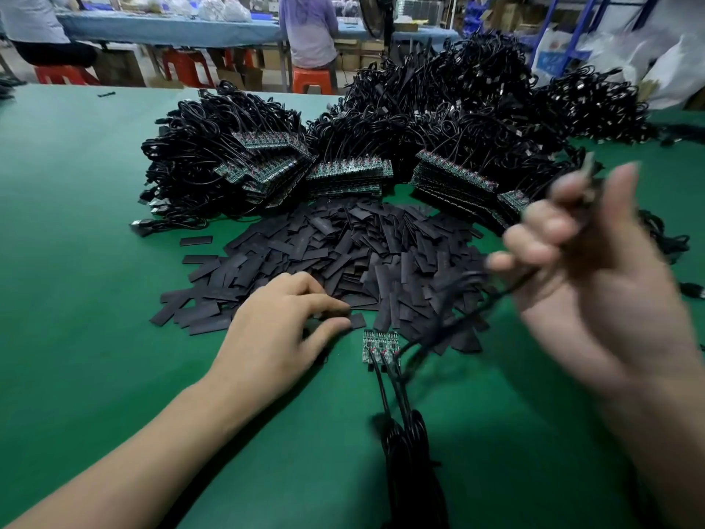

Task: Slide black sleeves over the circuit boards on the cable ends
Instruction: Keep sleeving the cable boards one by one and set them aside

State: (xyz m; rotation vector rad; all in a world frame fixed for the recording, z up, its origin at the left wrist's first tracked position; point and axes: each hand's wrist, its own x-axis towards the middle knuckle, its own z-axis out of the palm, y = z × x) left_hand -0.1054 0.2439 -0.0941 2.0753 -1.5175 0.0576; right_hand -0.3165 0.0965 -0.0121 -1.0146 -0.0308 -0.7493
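A heap of flat black sleeves [343, 253] covers the middle of the green table [76, 223]. My left hand [282, 322] rests at the heap's near edge, thumb and fingers pinching one black sleeve [335, 313]. Just right of it lie three small circuit boards [381, 345] side by side, their black cables [400, 433] running toward me. My right hand [595, 284], blurred, is raised on the right and grips a black cable [477, 318] that hangs down to the boards.
Big piles of coiled black cables [438, 120] with stacked circuit boards [347, 173] fill the table behind the sleeves. People sit on red stools [311, 80] at a blue table [171, 28] at the back. White bags [656, 59] stand far right.
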